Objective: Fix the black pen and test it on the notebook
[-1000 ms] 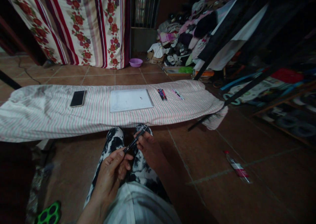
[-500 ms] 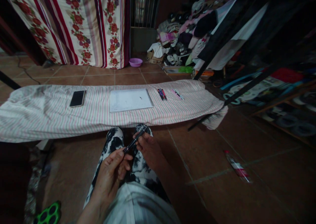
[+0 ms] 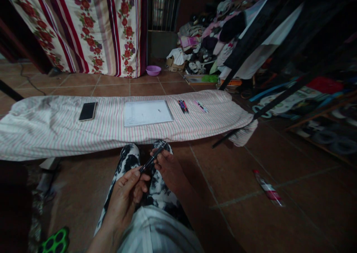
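Observation:
Between my two hands, above my knees, is a dark pen (image 3: 149,162), tilted up to the right. My left hand (image 3: 126,188) is closed on its lower end, thumb and forefinger pinching it. The fingers of my right hand (image 3: 167,167) grip it closer to the upper end. Just beyond, on a striped cloth (image 3: 108,132), lies a spiral notebook (image 3: 145,113) with a small dark item (image 3: 159,111) on its page. Several dark and red pens (image 3: 183,106) lie right of the notebook, and pink and white pens (image 3: 201,106) lie further right.
A phone (image 3: 87,111) rests on the cloth to the left. On the tiled floor at right lies a plastic bottle (image 3: 269,188). A purple basin (image 3: 153,70) and a heap of clothes (image 3: 209,37) are behind; a green object (image 3: 55,242) is at lower left.

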A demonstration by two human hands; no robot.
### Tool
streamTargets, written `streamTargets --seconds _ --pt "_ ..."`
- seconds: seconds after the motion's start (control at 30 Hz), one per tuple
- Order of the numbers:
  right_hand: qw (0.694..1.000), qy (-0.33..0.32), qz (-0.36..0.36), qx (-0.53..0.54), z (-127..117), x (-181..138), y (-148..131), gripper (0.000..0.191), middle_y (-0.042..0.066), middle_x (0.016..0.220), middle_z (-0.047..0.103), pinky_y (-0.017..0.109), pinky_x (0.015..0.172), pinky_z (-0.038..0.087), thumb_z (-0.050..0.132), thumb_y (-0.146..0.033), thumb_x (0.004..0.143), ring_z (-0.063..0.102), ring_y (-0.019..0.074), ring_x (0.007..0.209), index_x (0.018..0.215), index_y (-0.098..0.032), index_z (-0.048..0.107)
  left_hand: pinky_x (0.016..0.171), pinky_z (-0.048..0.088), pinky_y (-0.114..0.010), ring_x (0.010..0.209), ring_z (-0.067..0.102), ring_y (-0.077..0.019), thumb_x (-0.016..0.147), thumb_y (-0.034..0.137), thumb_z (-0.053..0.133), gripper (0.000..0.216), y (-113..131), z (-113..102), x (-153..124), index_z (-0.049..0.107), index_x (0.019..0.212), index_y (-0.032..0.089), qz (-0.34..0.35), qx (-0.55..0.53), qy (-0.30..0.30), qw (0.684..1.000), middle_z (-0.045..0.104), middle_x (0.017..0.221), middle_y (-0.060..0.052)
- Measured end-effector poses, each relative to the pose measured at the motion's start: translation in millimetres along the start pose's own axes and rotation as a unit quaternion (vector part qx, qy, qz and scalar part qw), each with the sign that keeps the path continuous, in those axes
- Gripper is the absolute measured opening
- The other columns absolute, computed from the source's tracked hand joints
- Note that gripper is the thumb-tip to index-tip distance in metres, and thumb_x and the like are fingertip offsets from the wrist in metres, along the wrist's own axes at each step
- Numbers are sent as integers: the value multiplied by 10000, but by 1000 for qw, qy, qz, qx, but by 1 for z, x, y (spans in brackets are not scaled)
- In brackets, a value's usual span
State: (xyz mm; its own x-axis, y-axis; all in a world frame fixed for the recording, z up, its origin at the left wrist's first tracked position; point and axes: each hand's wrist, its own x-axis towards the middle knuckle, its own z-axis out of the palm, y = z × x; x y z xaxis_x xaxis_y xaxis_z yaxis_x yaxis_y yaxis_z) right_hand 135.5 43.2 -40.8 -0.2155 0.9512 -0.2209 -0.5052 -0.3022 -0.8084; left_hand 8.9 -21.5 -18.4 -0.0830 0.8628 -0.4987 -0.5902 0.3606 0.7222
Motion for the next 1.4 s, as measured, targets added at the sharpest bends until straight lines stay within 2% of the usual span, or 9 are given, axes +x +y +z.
streamTargets --seconds 0.1,0.33,0.5,0.6,0.87,1.07,1.17,1.3,1.4 --pt "1000 -6 14 -2 2 -3 -4 240 23 862 654 241 559 350 735 -350 641 492 108 652 842 -224 699 368 296 -137 475 498 -55 582 338 793 346 0 0 0 701 831 115 2 1 -1 1000 667 657 -34" --pt "1000 -10 -5 1 1 0 -2 169 -25 677 577 215 511 316 740 -346 644 424 75 555 725 -211 676 387 312 -136 480 501 -56 599 340 781 328 -1 0 1 704 835 127 -2 8 -1 1000 672 673 -37" --pt "1000 -1 0 10 1 -2 -3 255 22 872 649 219 532 350 725 -408 660 485 98 645 831 -221 701 358 260 -142 439 446 -44 619 359 767 314 -2 -1 1 704 819 125 7 12 -9 1000 657 638 -31" --pt "1000 -2 0 4 0 -2 -3 265 32 902 658 224 542 360 720 -402 667 487 99 646 859 -220 711 367 275 -141 443 454 -43 610 351 774 317 -1 -1 0 701 823 127 3 10 -3 1000 664 652 -29" --pt "1000 -8 -12 -7 -2 2 2 184 -6 727 613 214 520 347 733 -378 661 461 85 592 752 -221 702 360 270 -141 468 487 -60 601 339 781 309 0 0 0 700 810 126 4 3 -1 1000 669 657 -37" --pt "1000 5 -3 0 0 -2 -3 286 28 900 659 215 551 381 726 -428 663 500 101 678 865 -225 710 366 260 -139 438 430 -40 632 336 765 297 -3 -3 3 707 834 126 -3 5 -10 1000 655 628 -31" --pt "1000 5 5 15 0 -1 -4 269 15 865 655 207 547 377 765 -388 625 494 89 654 836 -229 711 367 266 -137 448 446 -42 611 344 778 321 -2 -3 2 707 834 125 -4 3 -6 1000 660 640 -33" --pt "1000 2 -9 11 -2 3 -2 209 -15 707 598 190 509 345 775 -371 619 449 69 587 737 -216 699 393 312 -138 483 498 -54 587 346 792 342 -2 -1 1 705 833 124 -4 -2 -1 1000 672 670 -36" --pt "1000 -2 -20 12 -2 3 -1 232 -7 743 616 189 509 346 759 -403 634 454 73 602 760 -217 700 392 318 -142 477 498 -54 572 345 799 348 -1 0 1 701 818 119 -3 -1 6 1000 670 664 -35"
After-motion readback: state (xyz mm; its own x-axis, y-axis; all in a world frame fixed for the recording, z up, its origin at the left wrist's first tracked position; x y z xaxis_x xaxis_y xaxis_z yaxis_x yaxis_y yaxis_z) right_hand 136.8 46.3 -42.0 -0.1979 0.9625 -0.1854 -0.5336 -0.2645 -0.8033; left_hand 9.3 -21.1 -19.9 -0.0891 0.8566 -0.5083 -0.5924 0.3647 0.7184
